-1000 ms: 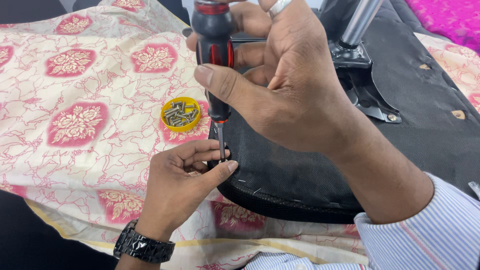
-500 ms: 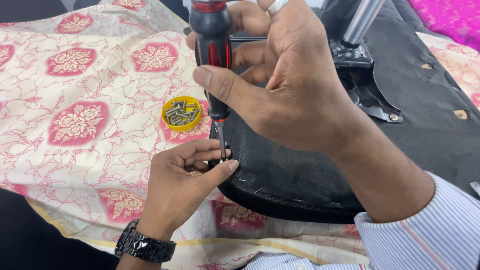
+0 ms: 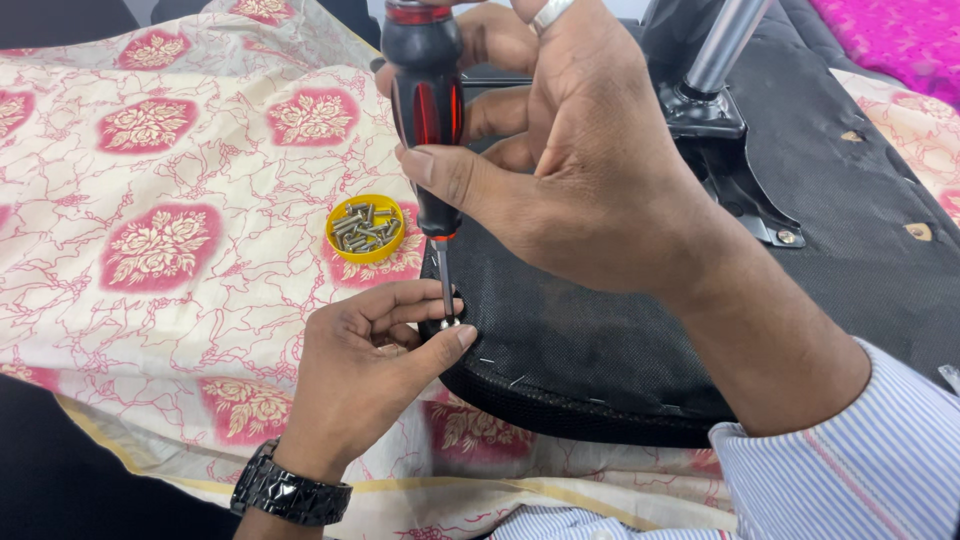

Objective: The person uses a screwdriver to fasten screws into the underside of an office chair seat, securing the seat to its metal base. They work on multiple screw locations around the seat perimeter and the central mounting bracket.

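Against the frame half a second back, almost nothing differs: both hands keep their places, the screwdriver [image 3: 430, 150] stands at the same slight tilt, and the yellow cap [image 3: 366, 228] of screws has not shifted on the cloth.

The right hand [image 3: 590, 170] wraps the screwdriver's black-and-red handle from the side, thumb laid across its lower part and fingers curled behind it, so this grip is pressed shut around the handle. A ring shows on one finger near the top edge of the view. The thin metal shaft runs down from the handle to the near left edge of the black seat base [image 3: 640, 340], where its tip meets the fabric.

The left hand [image 3: 365, 380] comes up from below with a dark wristwatch [image 3: 290, 492] on the wrist. Its thumb and forefinger are pinched together around the shaft's tip, right at the edge of the seat base; what lies between the fingertips there is too small to make out.

The seat base lies upside down on a cream cloth with pink flower patches [image 3: 160, 240], which spreads away to the left. The yellow cap sits on that cloth just left of the seat base's edge, near the screwdriver. A metal column and bracket [image 3: 715, 95] rise from the seat base toward its far side.
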